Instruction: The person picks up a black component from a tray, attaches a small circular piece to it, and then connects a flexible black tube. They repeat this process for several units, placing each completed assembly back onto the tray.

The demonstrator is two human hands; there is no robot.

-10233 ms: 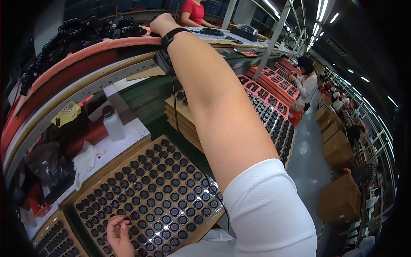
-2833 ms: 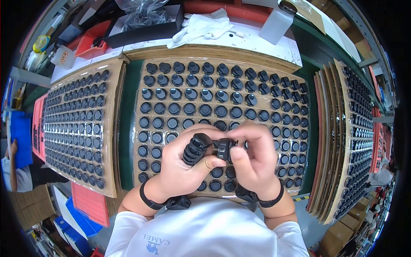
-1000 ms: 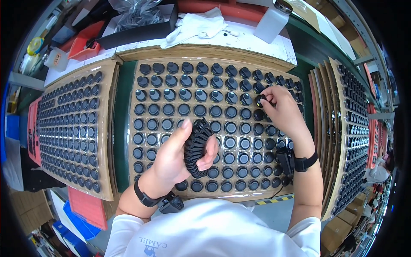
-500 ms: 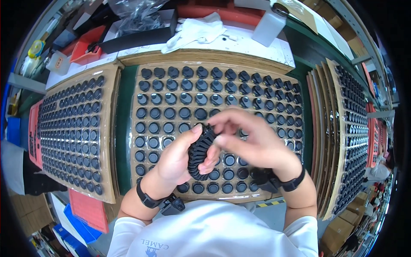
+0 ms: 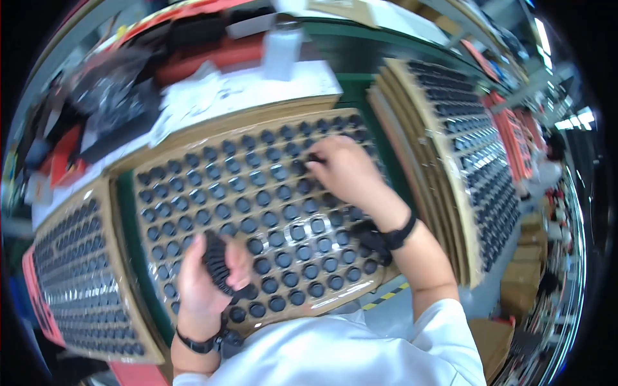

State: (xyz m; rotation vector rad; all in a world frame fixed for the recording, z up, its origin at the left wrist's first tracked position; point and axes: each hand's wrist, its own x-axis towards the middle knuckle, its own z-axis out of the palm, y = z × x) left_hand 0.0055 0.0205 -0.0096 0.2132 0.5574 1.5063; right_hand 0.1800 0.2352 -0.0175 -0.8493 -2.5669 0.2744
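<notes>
My left hand [image 5: 198, 283] is closed around a curved, ribbed stack of black pieces [image 5: 216, 258], low over the near left part of a cardboard sheet [image 5: 344, 298]. Rows of round black caps [image 5: 277, 238] sit on this sheet under clear film. Toward the sheet's far right, my right hand [image 5: 351, 172] pinches a small black piece [image 5: 315, 158] just above the caps. Whether that piece touches a cap I cannot tell. Blur and the fingers hide its exact shape.
Another sheet of black caps [image 5: 77, 270] leans at the left. More cardboard sheets [image 5: 412, 154] stand stacked at the right. On the white shelf behind are a translucent bottle [image 5: 282, 51], white gloves [image 5: 190, 96] and a dark box with clear plastic bags [image 5: 112, 83].
My hands have come apart: the right has gone to the far right of the sheet with a small black piece, the left down and left with the stack. The whole view has turned.
</notes>
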